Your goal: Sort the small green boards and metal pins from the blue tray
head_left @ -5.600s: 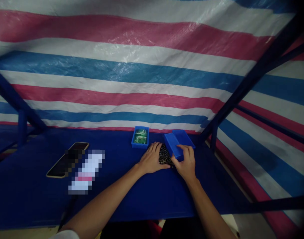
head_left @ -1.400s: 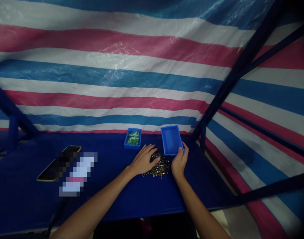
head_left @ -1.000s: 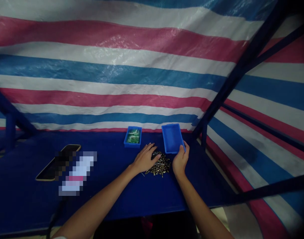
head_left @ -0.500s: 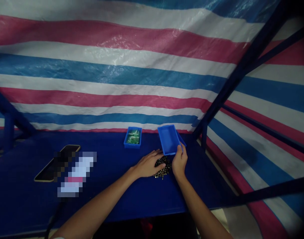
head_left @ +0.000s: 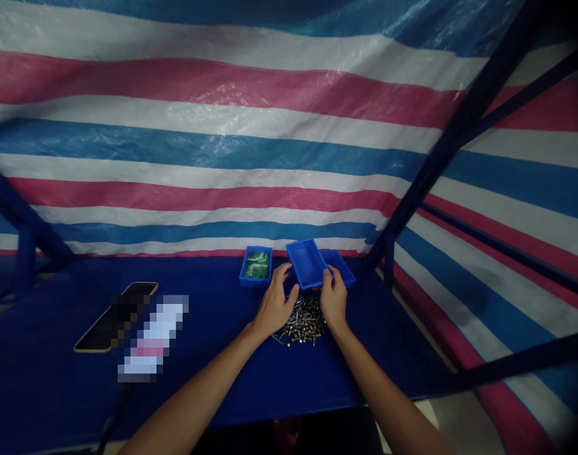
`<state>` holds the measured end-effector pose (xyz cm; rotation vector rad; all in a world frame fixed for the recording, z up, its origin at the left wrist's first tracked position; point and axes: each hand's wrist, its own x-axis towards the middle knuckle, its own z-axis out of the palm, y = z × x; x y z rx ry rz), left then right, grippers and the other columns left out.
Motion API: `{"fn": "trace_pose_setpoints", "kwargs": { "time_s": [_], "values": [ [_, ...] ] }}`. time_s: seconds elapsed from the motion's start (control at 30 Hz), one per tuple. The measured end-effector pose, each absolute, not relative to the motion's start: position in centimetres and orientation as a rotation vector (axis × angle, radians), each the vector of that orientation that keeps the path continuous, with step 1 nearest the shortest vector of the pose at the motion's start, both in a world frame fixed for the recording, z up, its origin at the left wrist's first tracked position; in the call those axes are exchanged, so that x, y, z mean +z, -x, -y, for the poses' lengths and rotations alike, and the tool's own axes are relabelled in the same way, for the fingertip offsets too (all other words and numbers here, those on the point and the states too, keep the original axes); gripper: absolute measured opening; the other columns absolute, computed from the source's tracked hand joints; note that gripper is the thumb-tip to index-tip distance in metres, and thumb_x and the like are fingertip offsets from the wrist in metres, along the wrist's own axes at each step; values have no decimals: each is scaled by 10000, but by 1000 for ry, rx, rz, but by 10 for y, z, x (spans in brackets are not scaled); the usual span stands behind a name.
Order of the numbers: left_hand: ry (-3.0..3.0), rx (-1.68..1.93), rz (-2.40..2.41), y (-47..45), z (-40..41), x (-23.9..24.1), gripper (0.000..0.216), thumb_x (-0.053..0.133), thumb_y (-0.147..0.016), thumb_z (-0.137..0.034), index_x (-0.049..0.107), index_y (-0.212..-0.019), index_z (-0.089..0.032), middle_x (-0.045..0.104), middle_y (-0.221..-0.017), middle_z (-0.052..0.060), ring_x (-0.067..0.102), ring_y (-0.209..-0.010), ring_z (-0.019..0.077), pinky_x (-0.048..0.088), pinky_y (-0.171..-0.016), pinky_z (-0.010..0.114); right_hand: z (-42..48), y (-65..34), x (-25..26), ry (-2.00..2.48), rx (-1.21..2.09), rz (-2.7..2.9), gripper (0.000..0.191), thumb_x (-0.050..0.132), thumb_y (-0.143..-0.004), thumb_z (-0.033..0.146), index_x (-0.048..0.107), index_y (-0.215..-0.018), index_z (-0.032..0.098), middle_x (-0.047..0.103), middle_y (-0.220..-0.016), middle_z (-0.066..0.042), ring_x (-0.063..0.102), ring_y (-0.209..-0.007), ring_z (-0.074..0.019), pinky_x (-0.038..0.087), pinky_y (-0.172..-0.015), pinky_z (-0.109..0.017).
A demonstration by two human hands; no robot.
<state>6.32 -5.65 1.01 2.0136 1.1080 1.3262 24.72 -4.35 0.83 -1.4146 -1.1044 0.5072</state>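
Both hands grip an empty blue tray (head_left: 306, 262) by its sides, the left hand (head_left: 275, 303) curled around its left wall and the right hand (head_left: 333, 300) around its right wall, holding it tilted near the far edge of the tabletop (head_left: 222, 379). Just in front of the tray, between the wrists, lies a pile of small metal screws (head_left: 304, 321). A second blue tray (head_left: 344, 270) sits just behind on the right, a blue tray with green contents (head_left: 256, 265) is beside the left hand, and a phone (head_left: 115, 316) lies well apart towards the left edge.
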Motion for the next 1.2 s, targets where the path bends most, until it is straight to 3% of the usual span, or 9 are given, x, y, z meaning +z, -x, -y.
{"fn": "trace_pose_setpoints", "kwargs": {
  "time_s": [0.2, 0.33, 0.47, 0.57, 0.67, 0.77, 0.87, 0.97, 1.2],
  "values": [
    [-2036, 1282, -1155, -65, 42, -3, 660, 457, -1093, -452, 165, -1656, -269, 303, -1705, 148, 424, -1533, 282, 405, -1259, 516, 18, -237, 4, 1364, 647, 1104, 668, 537, -970, 686, 658, -1328, 135, 798, -906, -96, 720, -609, -260, 573, -639, -379],
    [-2077, 1243, -1178, -62, 40, -6, 583, 396, -1112, -426, 234, -1652, -276, 249, -1737, 117, 314, -1597, 267, 329, -1305, 512, 12, -229, 2, 1358, 727, 1092, 712, 625, -929, 687, 627, -1373, 130, 795, -1048, -142, 753, -640, -280, 605, -657, -412],
    [-2064, 1160, -1242, -61, 41, -7, 480, 378, -1114, -410, 413, -1568, -258, 295, -1714, 112, 410, -1549, 265, 382, -1280, 490, 15, -228, -2, 1364, 751, 1158, 694, 669, -893, 702, 681, -1307, 145, 792, -1096, -149, 771, -737, -295, 615, -669, -417],
    [-2061, 1121, -1301, -62, 39, -11, 417, 413, -1103, -407, 521, -1466, -232, 388, -1658, 126, 459, -1517, 277, 406, -1266, 496, 22, -233, -1, 1410, 668, 1291, 612, 705, -872, 688, 744, -1208, 178, 809, -1027, -125, 772, -845, -320, 608, -771, -443],
    [-2069, 1123, -1329, -62, 38, -13, 388, 433, -1094, -381, 533, -1438, -231, 409, -1643, 128, 475, -1506, 286, 425, -1253, 507, 33, -242, 9, 1436, 518, 1446, 494, 704, -892, 634, 788, -1134, 212, 815, -1031, -119, 759, -982, -351, 572, -900, -480],
    [-2098, 1128, -1340, -63, 39, -12, 360, 443, -1087, -335, 546, -1413, -226, 403, -1653, 121, 505, -1483, 286, 456, -1231, 497, 42, -261, 24, 1435, 371, 1597, 425, 597, -983, 579, 797, -1134, 235, 808, -1102, -105, 744, -1008, -322, 541, -953, -466],
    [-2125, 1110, -1376, -64, 42, -10, 346, 462, -1076, -300, 563, -1397, -216, 407, -1657, 125, 535, -1458, 288, 483, -1209, 483, 45, -294, 29, 1483, 99, 1618, 453, 497, -1033, 551, 778, -1160, 220, 785, -1108, -118, 698, -1012, -309, 504, -986, -472],
    [-2106, 1115, -1453, -66, 43, -10, 349, 481, -1066, -263, 576, -1396, -200, 438, -1646, 141, 551, -1446, 291, 491, -1200, 480, 41, -330, 16, 1659, -141, 1602, 537, 483, -1013, 547, 731, -1260, 140, 714, -1259, -204, 608, -1215, -374, 407, -1098, -563],
    [-2050, 1100, -1579, -69, 41, -9, 370, 516, -1062, -264, 609, -1412, -191, 491, -1618, 157, 608, -1388, 313, 536, -1142, 470, 31, -334, -13, 1765, 78, 1603, 522, 460, -1029, 574, 734, -1224, 175, 694, -1207, -178, 663, -1077, -325, 509, -984, -464]
  ]
}}
